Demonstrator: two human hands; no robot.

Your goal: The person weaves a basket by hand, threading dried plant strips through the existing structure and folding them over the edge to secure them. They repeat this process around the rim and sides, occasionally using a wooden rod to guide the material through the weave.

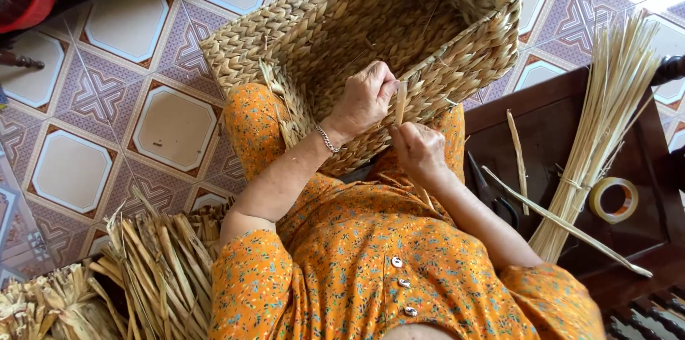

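Both hands, left hand [365,99] and right hand [419,149], pinched a pale straw strip [400,102] at the woven basket [371,33] rim, fingers closed.

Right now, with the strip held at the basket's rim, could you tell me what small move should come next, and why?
Probably draw the strip down and snug against the basket rim. The left hand pinches its upper end at the rim, the right hand grips it just below, and it stands upright between them, not yet tucked into the weave.

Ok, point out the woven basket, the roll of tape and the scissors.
woven basket [471,47]: head view, right side wall.
roll of tape [596,201]: head view, left edge of the ring.
scissors [505,208]: head view, dark handle loop.
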